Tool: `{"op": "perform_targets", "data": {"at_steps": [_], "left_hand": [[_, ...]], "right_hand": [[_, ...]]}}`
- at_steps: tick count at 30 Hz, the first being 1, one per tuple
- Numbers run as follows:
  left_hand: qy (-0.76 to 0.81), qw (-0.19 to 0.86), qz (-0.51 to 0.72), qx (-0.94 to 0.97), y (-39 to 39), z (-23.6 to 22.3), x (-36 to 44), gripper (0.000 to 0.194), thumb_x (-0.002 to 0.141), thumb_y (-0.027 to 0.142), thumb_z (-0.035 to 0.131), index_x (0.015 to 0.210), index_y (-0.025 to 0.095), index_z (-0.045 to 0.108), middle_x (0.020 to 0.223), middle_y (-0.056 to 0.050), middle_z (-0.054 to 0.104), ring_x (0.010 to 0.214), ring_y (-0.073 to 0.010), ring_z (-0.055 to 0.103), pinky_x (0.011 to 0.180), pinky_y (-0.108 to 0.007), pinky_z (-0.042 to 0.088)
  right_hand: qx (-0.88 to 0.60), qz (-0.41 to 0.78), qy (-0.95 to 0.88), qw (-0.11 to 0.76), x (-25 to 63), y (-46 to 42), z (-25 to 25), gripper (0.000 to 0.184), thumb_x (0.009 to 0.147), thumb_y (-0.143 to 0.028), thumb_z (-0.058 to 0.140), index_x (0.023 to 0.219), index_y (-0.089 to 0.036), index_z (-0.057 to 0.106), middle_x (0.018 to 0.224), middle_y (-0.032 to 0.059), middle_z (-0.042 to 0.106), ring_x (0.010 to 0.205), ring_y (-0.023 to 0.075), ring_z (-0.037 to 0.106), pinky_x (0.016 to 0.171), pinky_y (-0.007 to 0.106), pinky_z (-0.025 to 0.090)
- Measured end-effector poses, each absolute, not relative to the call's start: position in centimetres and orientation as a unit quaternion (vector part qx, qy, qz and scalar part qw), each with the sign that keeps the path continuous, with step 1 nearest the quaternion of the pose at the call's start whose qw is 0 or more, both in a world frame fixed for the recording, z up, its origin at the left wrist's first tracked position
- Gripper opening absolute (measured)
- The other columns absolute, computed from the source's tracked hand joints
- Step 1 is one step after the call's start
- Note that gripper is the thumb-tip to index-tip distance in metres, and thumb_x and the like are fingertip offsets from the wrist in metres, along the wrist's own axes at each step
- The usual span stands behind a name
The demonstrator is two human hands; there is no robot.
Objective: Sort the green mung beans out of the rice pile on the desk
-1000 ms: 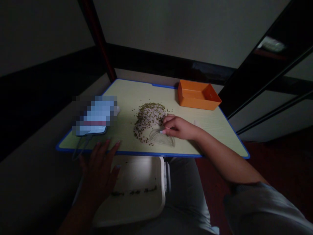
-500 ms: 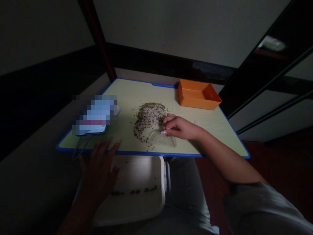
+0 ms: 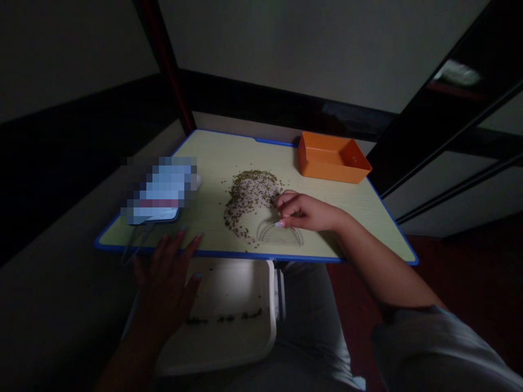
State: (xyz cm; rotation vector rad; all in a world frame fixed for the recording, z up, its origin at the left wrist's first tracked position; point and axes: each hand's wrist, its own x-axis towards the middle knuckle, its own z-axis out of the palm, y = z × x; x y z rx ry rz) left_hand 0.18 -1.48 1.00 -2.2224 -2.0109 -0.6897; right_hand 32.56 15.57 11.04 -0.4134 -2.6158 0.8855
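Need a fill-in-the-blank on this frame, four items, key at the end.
1. The open box is ____ in color.
2. The hand at the clear protractor is the wearer's ____ one.
3. In the picture, the pixelated device lies to the ____ of the scattered bits.
4. The edging of the tabletop is ____.

Missing words: orange; right; left; blue.

- device is mostly pixelated out, can't be read
- protractor is partly covered up top by the right hand
- bits are way too tiny to be identified
- bin is partly blocked by the left hand
- right sleeve gets cut off
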Motion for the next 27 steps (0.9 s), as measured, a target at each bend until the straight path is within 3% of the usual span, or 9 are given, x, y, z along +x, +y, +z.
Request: {"op": "perform_targets", "data": {"at_steps": [27], "left_hand": [[-0.647, 0.04, -0.225, -0.727, -1.42, 0.79, -0.08, 0.063, 0.099, 0.037, 0.035, 0.158, 0.042, 0.014, 0.167, -0.011, 0.033, 0.158, -0.0367, 0.025, 0.118, -0.086, 0.017]], "right_hand": [[-0.126, 0.291, -0.936, 0.151, 31.76, 15.29, 10.61, 0.042, 0.1, -0.038, 0.064, 0.064, -0.018, 0.057, 0.082, 0.0007, 0.053, 0.085, 0.0164, 0.048, 0.093, 0.035, 0.035]]}}
